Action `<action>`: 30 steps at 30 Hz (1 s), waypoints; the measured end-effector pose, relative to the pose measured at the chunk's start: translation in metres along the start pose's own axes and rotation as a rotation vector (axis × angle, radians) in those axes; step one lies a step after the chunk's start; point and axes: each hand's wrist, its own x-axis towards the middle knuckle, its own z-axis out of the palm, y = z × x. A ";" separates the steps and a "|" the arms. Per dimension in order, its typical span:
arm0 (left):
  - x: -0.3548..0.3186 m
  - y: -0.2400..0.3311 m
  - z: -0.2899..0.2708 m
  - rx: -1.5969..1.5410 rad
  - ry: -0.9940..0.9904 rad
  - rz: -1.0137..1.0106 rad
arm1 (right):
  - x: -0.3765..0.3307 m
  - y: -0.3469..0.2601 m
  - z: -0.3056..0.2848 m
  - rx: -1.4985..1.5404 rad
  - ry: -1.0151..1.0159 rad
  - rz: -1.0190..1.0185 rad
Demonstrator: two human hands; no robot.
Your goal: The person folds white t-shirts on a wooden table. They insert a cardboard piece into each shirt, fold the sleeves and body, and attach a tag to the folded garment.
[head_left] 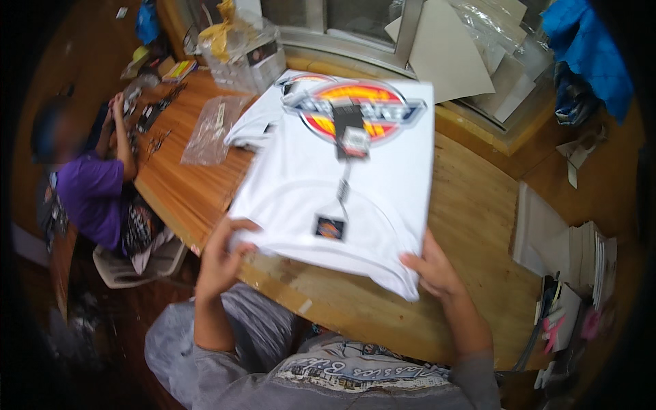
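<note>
Between my two hands a folded white T-shirt (pixel 383 184) is held up over the table, its collar edge toward me. A red, yellow and blue printed emblem spans its far part. Black and white hang tags (pixel 352 133) lie on the print, tied by a string to a small dark neck label (pixel 329 227). My left hand (pixel 229 253) pinches the near left corner, thumb on top. At the near right corner my right hand (pixel 432 266) grips the cloth, fingers partly hidden beneath. Another white printed shirt (pixel 256 123) lies on the table just behind, mostly covered.
On the wooden table (pixel 471 273), a clear plastic bag (pixel 215 130) lies left of the shirts, near a box wrapped in plastic (pixel 256 65). A person in purple (pixel 92 195) sits at the left. Cardboard sheets (pixel 451 55) lean behind; stacked boards (pixel 581 260) stand right.
</note>
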 end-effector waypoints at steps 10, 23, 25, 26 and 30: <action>0.206 -0.196 -0.079 -0.090 0.159 -0.131 | 0.278 0.055 0.061 0.173 -0.002 -0.210; 0.217 -0.280 -0.046 -0.102 0.049 -0.289 | 0.288 0.099 0.054 0.204 0.229 0.155; 0.213 -0.277 -0.048 -0.305 0.199 -0.300 | 0.279 0.092 0.060 0.194 0.271 0.184; 0.219 -0.289 -0.052 -0.302 0.269 -0.365 | 0.270 0.089 0.055 0.179 0.256 0.231; 0.236 -0.303 -0.056 0.042 0.049 -0.498 | 0.228 0.092 0.035 0.141 0.287 0.229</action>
